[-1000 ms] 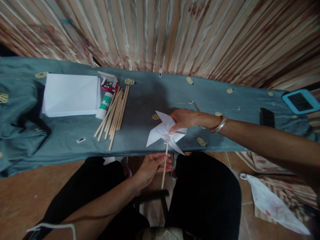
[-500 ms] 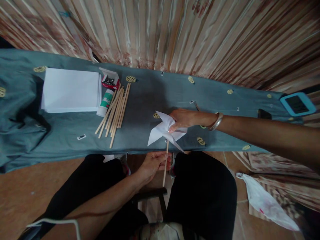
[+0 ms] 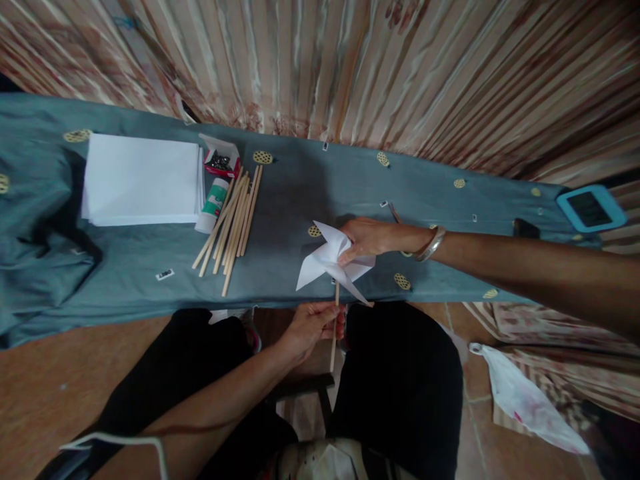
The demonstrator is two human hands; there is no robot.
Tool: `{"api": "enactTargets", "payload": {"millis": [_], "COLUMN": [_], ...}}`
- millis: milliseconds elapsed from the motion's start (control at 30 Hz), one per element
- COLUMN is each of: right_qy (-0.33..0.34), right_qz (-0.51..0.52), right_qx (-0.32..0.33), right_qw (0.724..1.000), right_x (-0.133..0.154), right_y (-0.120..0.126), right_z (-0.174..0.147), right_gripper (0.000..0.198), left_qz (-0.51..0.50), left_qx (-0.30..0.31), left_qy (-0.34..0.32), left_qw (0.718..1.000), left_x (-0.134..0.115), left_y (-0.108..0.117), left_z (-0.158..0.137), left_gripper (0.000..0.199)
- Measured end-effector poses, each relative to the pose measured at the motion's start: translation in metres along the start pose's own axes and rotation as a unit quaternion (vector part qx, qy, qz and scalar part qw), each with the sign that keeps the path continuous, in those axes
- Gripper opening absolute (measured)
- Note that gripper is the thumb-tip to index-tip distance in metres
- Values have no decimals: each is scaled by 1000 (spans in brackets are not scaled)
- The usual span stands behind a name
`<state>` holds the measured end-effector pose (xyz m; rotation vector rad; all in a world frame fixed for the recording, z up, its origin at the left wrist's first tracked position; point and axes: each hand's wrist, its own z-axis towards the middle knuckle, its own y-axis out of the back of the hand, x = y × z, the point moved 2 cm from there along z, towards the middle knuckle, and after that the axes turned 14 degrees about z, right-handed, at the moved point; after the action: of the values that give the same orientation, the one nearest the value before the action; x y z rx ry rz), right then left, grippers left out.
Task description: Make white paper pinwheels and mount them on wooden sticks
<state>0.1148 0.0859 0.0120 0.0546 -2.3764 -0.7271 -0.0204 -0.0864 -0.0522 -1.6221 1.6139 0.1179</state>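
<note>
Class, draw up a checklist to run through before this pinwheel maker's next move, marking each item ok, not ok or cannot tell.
1. Stick gripped: ok; the left hand pinches it below the pinwheel.
2. Pinwheel steadied: ok; the right hand holds it, thumb near its centre.
3. Pinwheel fastened to the stick: cannot tell; the thumb and folds hide the join.
4. Box open: ok; its flap is up and small metal pieces show inside.
5. Spare sticks laid parallel: not ok; they fan out and overlap.
6. Paper squared up: not ok; sheet edges stick out.

White pinwheel [image 3: 327,255], stick [image 3: 333,355] in left grip [image 3: 309,328]
</note>
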Motion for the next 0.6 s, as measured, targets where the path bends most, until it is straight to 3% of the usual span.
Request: {"api": "enactTargets", "payload": {"millis": [267,600], "right_qy": [-3,-18], "right_qz": [0,5], "right_qx": [0,-10], "right_qw": [1000,1000], "right_x": [14,9], "right_y": [1,0], "right_z": [-8,-1], "right_gripper": [31,27], "left_qz": [8,-7], "left_qx": [-8,-17], "left_qy": [7,14], "left_qw": [1000,1000], "left_x": [-2,-3], "left_y": [-2,-2], "left_z": [1,1], "left_gripper": [27,17]}}
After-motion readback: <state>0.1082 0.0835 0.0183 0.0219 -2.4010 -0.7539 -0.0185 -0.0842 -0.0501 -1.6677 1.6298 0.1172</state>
